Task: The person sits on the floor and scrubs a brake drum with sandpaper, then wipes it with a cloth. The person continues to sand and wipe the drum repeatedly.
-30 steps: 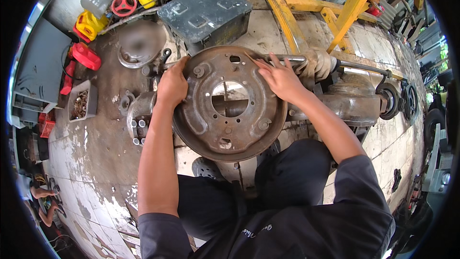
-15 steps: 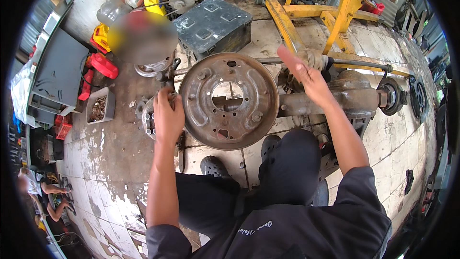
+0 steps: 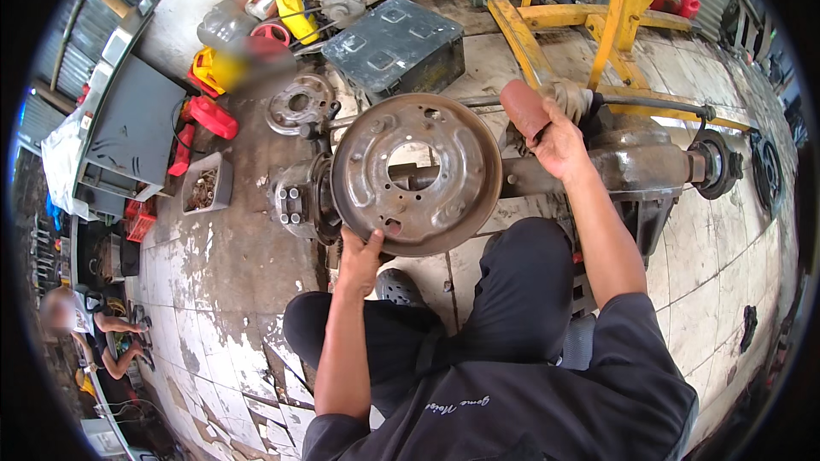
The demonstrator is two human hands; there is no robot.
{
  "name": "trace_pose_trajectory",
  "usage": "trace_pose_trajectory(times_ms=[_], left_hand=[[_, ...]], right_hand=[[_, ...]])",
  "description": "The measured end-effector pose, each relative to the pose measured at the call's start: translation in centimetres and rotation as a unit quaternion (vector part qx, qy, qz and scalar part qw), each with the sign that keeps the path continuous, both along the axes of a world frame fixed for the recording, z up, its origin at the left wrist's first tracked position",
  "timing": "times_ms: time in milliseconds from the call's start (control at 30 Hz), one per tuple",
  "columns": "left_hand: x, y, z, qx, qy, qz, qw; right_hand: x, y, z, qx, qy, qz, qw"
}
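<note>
A round, rust-brown brake backing plate (image 3: 354,154) with a central hole stands before me, slightly tilted. My left hand (image 3: 359,260) grips its lower rim, thumb in front and the fingers mostly hidden behind. In my right hand (image 3: 562,141) is a curled piece of red-brown sandpaper (image 3: 523,109), held up beside the plate's right edge. Behind the plate lies an axle housing (image 3: 636,158), running off to the right. Left of the plate sits a bolted hub (image 3: 295,205), apart from my hand.
A dark metal box (image 3: 393,38) stands beyond the plate, beside a yellow steel frame (image 3: 615,34). On the floor at left are a brake drum-like ring (image 3: 299,102), a bin of small parts (image 3: 207,186) and red-yellow containers (image 3: 212,118). A person (image 3: 102,324) sits far left.
My left hand has moved from the plate's left side down to its lower rim. My right hand has turned, showing more of the sandpaper's face. The whole view has shifted slightly.
</note>
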State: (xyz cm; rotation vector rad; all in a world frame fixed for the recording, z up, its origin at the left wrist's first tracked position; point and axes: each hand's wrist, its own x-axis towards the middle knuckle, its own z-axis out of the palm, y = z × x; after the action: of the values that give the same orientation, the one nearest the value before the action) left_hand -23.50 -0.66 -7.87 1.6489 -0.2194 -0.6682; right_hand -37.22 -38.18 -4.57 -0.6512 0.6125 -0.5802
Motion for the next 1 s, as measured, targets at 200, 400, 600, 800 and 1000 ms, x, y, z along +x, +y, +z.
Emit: trace_pose_trajectory(times_ms=[200,400,600,800,1000], left_hand=[[4.8,0.5,3.6,0.114,-0.031,-0.072,0.99],[10.2,0.4,2.8,0.206,-0.178,-0.111,0.956],[9.6,-2.2,5.5,0.29,-0.134,-0.139,0.937],[12.1,-2.7,8.7,0.454,-0.197,-0.21,0.843],[11.6,-7.0,7.6,0.455,-0.378,-0.074,0.803]], right_hand=[[1.5,1.4,-1.4,-0.16,0.039,-0.015,0.986],[5.5,5.5,1.4,-0.602,0.073,0.073,0.792],[7.8,3.0,-0.2,-0.77,0.26,0.169,0.557],[7.7,2.3,0.4,-0.808,0.301,0.268,0.431],[8.2,1.1,-0.6,-0.791,0.289,0.3,0.448]])
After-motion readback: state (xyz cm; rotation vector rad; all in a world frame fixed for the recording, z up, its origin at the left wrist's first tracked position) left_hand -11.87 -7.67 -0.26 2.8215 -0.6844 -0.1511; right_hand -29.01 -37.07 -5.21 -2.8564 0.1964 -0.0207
